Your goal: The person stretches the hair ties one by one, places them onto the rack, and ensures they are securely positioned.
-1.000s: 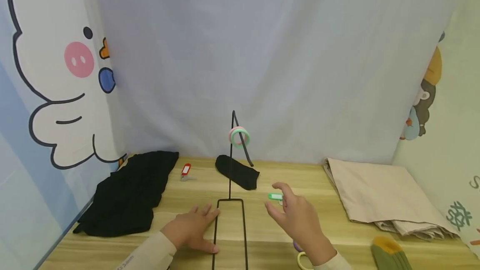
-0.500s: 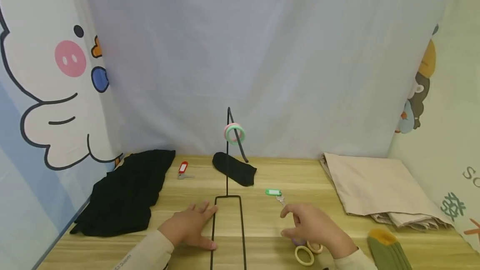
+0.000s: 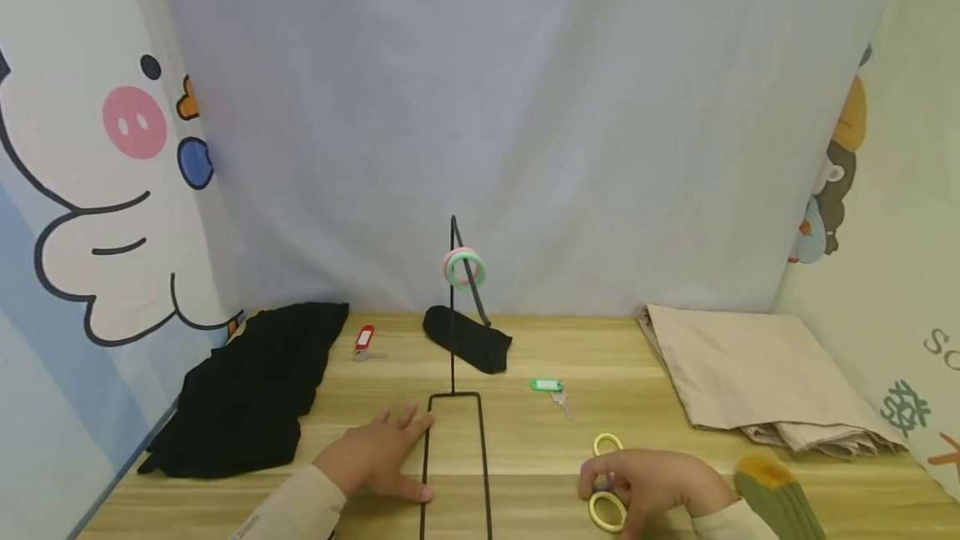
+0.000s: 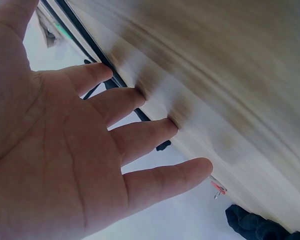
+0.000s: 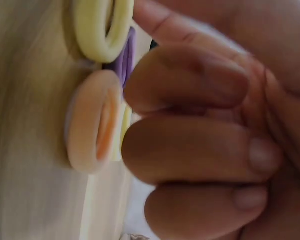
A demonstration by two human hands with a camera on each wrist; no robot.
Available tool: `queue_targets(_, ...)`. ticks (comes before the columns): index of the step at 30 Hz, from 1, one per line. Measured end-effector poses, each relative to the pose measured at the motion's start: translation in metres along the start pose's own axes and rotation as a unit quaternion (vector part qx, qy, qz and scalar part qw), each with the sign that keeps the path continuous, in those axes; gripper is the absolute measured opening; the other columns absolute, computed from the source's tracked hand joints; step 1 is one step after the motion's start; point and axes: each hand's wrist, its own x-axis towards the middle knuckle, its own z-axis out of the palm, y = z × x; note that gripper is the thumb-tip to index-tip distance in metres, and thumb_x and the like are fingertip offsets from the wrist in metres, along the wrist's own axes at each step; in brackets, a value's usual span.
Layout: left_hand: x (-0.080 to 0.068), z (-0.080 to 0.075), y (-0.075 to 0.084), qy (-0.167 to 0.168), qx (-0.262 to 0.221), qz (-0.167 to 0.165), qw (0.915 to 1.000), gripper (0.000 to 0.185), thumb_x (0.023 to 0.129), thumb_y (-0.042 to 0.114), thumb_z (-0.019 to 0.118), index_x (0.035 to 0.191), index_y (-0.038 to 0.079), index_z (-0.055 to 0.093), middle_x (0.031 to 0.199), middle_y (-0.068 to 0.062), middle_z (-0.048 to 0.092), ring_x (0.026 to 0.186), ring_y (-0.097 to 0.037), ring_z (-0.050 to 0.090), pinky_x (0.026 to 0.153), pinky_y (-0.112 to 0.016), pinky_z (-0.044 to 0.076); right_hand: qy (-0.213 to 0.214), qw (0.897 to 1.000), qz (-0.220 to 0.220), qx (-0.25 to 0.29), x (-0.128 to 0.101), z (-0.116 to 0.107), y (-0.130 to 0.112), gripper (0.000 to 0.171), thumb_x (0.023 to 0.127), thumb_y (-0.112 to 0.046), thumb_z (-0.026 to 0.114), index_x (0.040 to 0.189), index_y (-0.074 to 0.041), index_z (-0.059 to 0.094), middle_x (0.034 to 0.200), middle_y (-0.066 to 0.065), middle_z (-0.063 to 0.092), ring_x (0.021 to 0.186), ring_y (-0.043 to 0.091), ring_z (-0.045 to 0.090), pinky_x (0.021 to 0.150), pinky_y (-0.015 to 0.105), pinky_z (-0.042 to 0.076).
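**Wooden table and what lies on it**

Table [image 3: 525, 440]: light wood, grain running side to side.
- Black cloth [image 3: 251, 386], crumpled, at my far left.
- Red key tag [image 3: 364, 337], just right of that cloth, near the back edge.
- Black sock [image 3: 467, 339], at the back, in the middle.
- Wire stand [image 3: 453, 440], its black base loop flat on the wood in front of me.
- Green key tag [image 3: 546, 385] with a key, right of the stand's base.
- Beige folded cloth [image 3: 757, 377], at my right.
- Green and yellow sock [image 3: 776, 498], near the front right corner.
- Yellow ring [image 3: 607, 511] and a second yellow ring [image 3: 607, 443], lying by my right hand [image 3: 660, 486], which rests on the wood.
- My left hand [image 3: 375, 458], flat on the wood beside the stand's base.
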Motion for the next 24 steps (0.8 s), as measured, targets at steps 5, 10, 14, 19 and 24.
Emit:
queue_targets(5,0.001,-0.001,-0.001,0.007,-0.005,0.004,1.0000,0.098,0.065,0.065,0.069,0.144,0.021,0.032,0.151,-0.012,0.028,0.133,-0.047,0.029,0.089,-0.068,0.036,0.049,0.994,0.013,-0.100,-0.003,-0.002,-0.009,0.041,0.064,0.009,0.074,0.096,-0.008,0.055,0.061,-0.015,0.033,0.048,-0.004,0.026,0.046,0.013,0.029)
queue_targets(10,0.000,0.001,-0.002,0.009,-0.013,0.005,0.9999,0.098,0.065,0.065,0.069,0.144,0.021,0.033,0.151,-0.012,0.028,0.134,-0.046,0.028,0.089,-0.068,0.035,0.073,0.990,0.042,-0.116,-0.003,0.001,-0.010,0.043,0.062,0.006,0.077,0.093,-0.013,0.054,0.063,-0.013,0.032,0.051,-0.002,0.026,0.050,0.014,0.027)
queue_targets(14,-0.001,0.003,-0.002,0.006,-0.017,0.008,0.9998,0.097,0.065,0.064,0.070,0.144,0.021,0.033,0.151,-0.012,0.029,0.133,-0.046,0.028,0.089,-0.068,0.035,0.076,0.992,0.065,-0.080,-0.001,0.006,-0.007,0.037,0.066,0.003,0.077,0.091,-0.012,0.054,0.062,-0.012,0.033,0.053,0.001,0.026,0.052,0.015,0.026)
queue_targets(19,-0.002,0.004,-0.002,0.005,-0.012,0.007,0.9999,0.096,0.065,0.064,0.069,0.143,0.021,0.034,0.150,-0.012,0.030,0.133,-0.046,0.030,0.088,-0.068,0.036,0.081,0.992,0.066,-0.073,0.001,0.010,-0.005,0.029,0.072,0.003,0.072,0.089,-0.012,0.054,0.056,-0.013,0.027,0.047,0.002,0.020,0.048,0.016,0.022)
queue_targets(24,-0.002,0.004,-0.002,0.009,-0.009,0.006,0.9999,0.096,0.065,0.064,0.070,0.143,0.021,0.035,0.150,-0.011,0.031,0.132,-0.046,0.030,0.088,-0.068,0.035,0.072,0.996,0.049,-0.024,0.003,0.014,-0.005,0.019,0.078,0.002,0.067,0.091,-0.005,0.054,0.063,-0.011,0.036,0.052,0.001,0.027,0.051,0.014,0.026)
